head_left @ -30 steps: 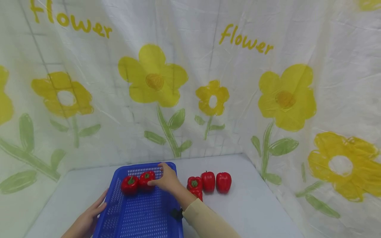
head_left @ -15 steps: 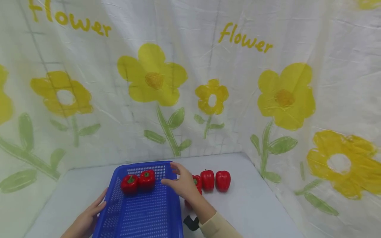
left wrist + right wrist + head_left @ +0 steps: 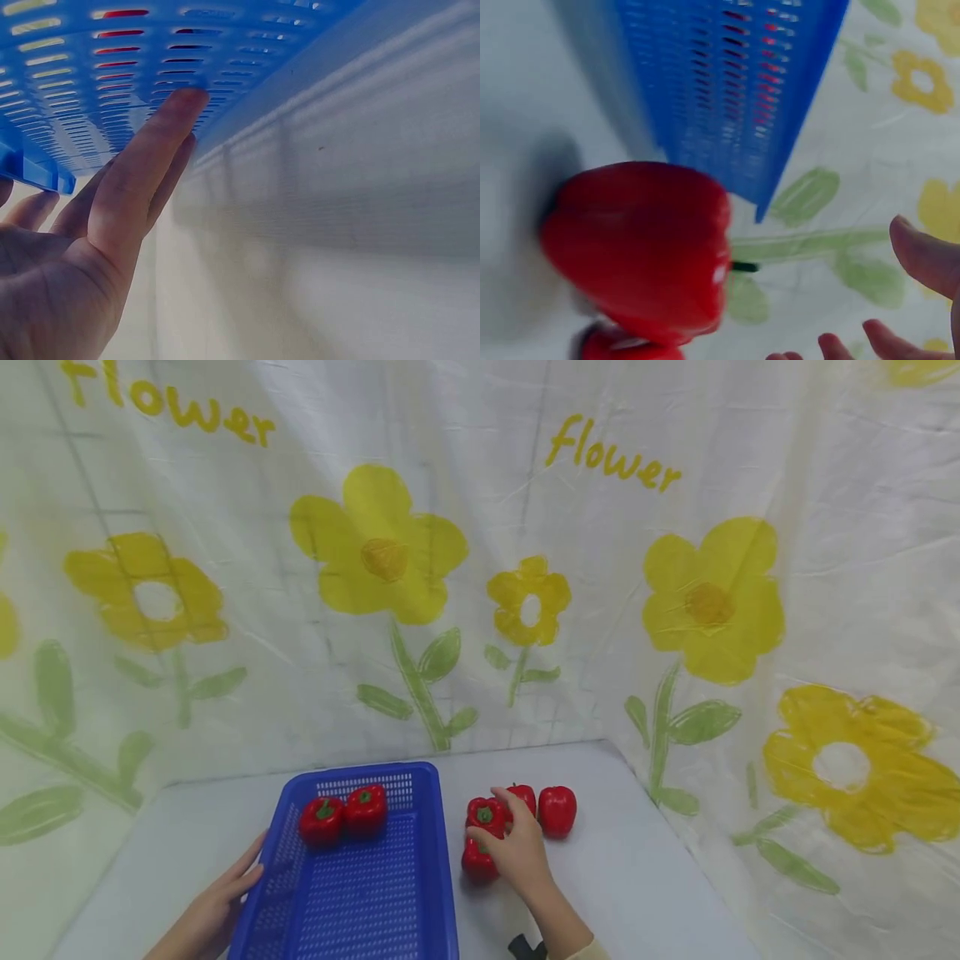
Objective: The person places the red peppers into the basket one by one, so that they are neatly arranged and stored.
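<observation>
A blue mesh basket [image 3: 435,860] stands on the white table with two red bell peppers, one [image 3: 322,833] beside the other [image 3: 366,820], in its far part. My left hand [image 3: 213,902] rests against the basket's left side; in the left wrist view its extended fingers [image 3: 139,172] touch the slotted wall. To the basket's right, my right hand [image 3: 521,852] hovers over the loose red bell peppers, thumb and fingers apart, holding nothing. The nearest pepper [image 3: 477,865] sits in front of another [image 3: 483,811]. In the right wrist view, a pepper [image 3: 641,247] shows apart from the fingers.
Two more peppers stand behind and right of the right hand, one partly hidden [image 3: 527,795] and one in full sight [image 3: 557,812]. A curtain [image 3: 480,718] painted with yellow flowers hangs behind the table [image 3: 637,877]. A dark object [image 3: 525,948] sits by the right wrist.
My right hand has moved from the peppers in the basket, over the right rim, to above the loose peppers. The left hand stays at the basket's side. The head view shifts slightly.
</observation>
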Demonstrator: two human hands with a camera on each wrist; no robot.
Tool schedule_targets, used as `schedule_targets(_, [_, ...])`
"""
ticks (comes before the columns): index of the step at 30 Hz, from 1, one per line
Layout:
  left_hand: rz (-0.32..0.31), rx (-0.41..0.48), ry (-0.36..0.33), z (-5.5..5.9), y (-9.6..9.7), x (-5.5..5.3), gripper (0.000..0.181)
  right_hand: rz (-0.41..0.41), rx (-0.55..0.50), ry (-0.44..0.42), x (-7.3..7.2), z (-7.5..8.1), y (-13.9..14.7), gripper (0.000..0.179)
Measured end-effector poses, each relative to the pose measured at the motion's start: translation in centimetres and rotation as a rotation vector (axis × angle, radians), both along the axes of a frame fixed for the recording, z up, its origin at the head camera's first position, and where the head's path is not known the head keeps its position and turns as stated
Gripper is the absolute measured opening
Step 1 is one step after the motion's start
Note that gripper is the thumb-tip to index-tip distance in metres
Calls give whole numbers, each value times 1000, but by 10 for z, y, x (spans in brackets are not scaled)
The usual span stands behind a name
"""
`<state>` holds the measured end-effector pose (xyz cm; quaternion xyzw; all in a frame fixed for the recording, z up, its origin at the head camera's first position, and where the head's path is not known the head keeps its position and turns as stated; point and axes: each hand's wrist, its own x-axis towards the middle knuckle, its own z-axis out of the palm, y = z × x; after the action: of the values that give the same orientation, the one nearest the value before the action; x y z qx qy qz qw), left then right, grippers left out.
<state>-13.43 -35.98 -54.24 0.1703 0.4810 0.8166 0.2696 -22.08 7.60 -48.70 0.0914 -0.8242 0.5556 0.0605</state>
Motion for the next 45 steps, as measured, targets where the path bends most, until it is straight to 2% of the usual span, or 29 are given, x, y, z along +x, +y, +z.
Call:
schedule_targets(6, [32, -28, -2, 2, 0, -3, 50, -9, 2, -111, -5, -23, 13, 76])
schedule_targets(10, [21, -39, -16, 2, -1, -3, 50, -13, 32, -174, -7, -37, 13, 81])
schedule_targets(13, [15, -50, -14, 1, -2, -3, 51, -12, 37, -187, -7, -42, 13, 84])
schedule_targets(16, [9, -56, -23, -1, -3, -1, 51, -3, 37, -201, -5, -46, 14, 86])
schedule_targets(23, [-54, 2, -130, -4, -5, 6, 47, 27, 23, -264, -1, -52, 15, 86])
schedule_targets(29, [-50, 20, -92, -5, -4, 3, 48, 37, 1, -276, -1, -57, 16, 85])
schedule_targets(38, [-18, -42, -82, -5, -5, 1, 48, 13, 35, -274, -2, -65, 17, 83])
schedule_targets(45, [26, -85, -69, -2, -3, 0, 48, 1, 21, -279, -2, -64, 19, 82])
